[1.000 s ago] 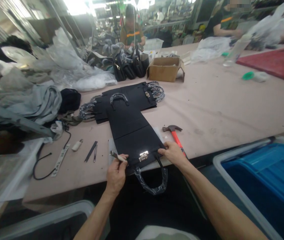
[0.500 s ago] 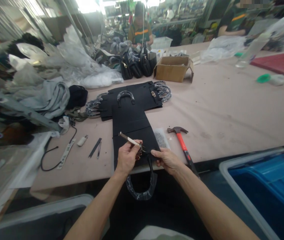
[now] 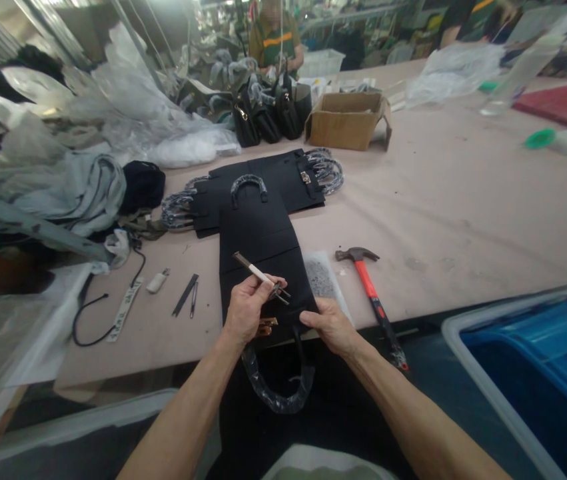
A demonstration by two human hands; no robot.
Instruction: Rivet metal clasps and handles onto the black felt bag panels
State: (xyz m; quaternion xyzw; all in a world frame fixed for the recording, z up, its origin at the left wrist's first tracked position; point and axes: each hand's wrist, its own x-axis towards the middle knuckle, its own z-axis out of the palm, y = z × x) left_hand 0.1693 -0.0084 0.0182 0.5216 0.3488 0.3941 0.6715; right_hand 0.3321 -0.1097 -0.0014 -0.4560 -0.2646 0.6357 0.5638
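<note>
In my left hand (image 3: 246, 307) is a slim, white-gripped tool (image 3: 259, 272) with two thin metal prongs, its fingers pinched round it. The prongs lie over the near end of a black bag panel (image 3: 263, 230), which stretches away across the table. My right hand (image 3: 332, 325) pinches the panel's near right edge, thumb on top. Gold-coloured hardware (image 3: 266, 326) shows just below my left fingers. A plastic-wrapped handle (image 3: 280, 403) hangs from the panel past the table edge; another wrapped handle (image 3: 249, 181) lies at its far end.
More black panels (image 3: 273, 170) with wrapped handles lie behind. A claw hammer (image 3: 367, 280) rests to the right, beside a bag of small pieces (image 3: 322, 277). Small tools (image 3: 186, 295) lie left. Farther back are a cardboard box (image 3: 346, 123), black bags (image 3: 266, 117) and people working.
The left hand has shifted slightly left, and the tool's prongs and the gold hardware now show more clearly. The right hand still grips the panel edge. The camera view has tilted down a little.
</note>
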